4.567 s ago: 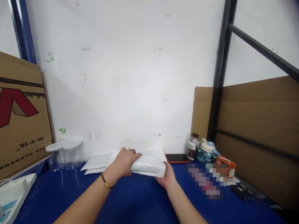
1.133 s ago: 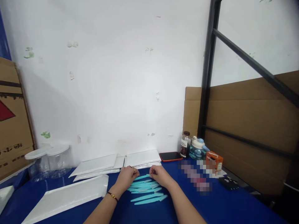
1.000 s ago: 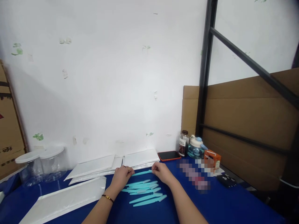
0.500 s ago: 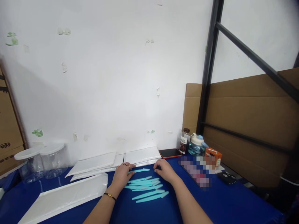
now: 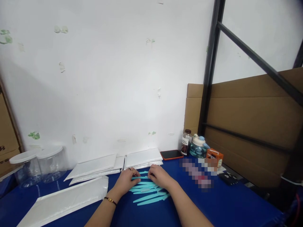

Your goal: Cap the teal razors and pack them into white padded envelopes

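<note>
Several turquoise eyebrow razors (image 5: 151, 198) lie side by side on the blue table, handles mostly to the left. My left hand (image 5: 127, 180), with a ring and a dark bracelet, is closed at the handle end of one eyebrow razor (image 5: 141, 177) near the top of the row. At that razor's other end, my right hand (image 5: 159, 176) has its fingers pinched together, covering the blade. Another razor (image 5: 143, 172) shows just beyond it. Both hands stay low over the row and hide parts of it.
White padded mailers lie at left (image 5: 68, 201) and along the wall (image 5: 143, 157). Two clear lidded jars (image 5: 50, 164) stand far left. A phone (image 5: 172, 154), brown bottle (image 5: 186, 143), water bottle (image 5: 198, 148) and orange box (image 5: 214, 157) are at right, near a black rack post (image 5: 208, 78).
My right hand has moved left and closed over the far end of a razor. My left hand has shifted slightly toward it. Another razor now shows beyond; the view has turned a little.
</note>
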`<state>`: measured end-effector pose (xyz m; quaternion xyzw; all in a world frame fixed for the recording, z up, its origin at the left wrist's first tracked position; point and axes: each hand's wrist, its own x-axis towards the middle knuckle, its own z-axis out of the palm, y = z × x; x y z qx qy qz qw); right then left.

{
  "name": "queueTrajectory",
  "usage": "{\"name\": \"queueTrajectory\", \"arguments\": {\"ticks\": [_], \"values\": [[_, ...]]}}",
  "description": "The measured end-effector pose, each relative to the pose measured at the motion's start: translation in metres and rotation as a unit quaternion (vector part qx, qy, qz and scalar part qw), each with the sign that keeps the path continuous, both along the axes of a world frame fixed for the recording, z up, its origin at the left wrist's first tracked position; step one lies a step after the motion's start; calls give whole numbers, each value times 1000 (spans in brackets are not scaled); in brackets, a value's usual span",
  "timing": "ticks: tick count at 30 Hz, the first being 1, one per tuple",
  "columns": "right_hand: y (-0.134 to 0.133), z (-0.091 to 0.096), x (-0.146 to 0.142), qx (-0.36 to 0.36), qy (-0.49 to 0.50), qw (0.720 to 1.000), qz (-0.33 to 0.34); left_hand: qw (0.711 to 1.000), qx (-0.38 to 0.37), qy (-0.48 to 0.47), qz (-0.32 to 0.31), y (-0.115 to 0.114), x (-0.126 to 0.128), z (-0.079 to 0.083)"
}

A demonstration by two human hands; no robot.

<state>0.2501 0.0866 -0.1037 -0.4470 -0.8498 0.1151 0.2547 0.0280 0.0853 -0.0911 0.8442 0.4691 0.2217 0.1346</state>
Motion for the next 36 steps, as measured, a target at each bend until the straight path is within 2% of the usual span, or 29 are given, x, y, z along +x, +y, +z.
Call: {"name": "queueTrajectory", "arguments": {"ticks": [6, 9, 12, 16, 19, 24, 30, 36], "values": [[-2, 4, -3, 5, -13, 1000, 3, 999, 11, 40, 23, 1, 7, 2], [0, 5, 0, 16, -1, 1000, -14, 996, 42, 58, 44, 0, 10, 6], [3, 6, 13, 12, 3, 999, -51, 991, 63, 77, 86, 0, 5, 10], [5, 9, 30, 2, 26, 993, -117, 988, 45, 84, 125, 2, -5, 10], [1, 11, 31, -6, 54, 994, -95, 992, 44, 56, 102, 1, -4, 10], [-7, 11, 21, -60, 29, 998, -21, 998, 26, 63, -3, -3, 7, 9], [-8, 9, 14, -65, 26, 997, -26, 993, 52, 108, -3, -2, 10, 6], [-5, 12, 11, -34, 45, 998, -36, 991, 95, 95, -1, -4, 11, 10]]}}
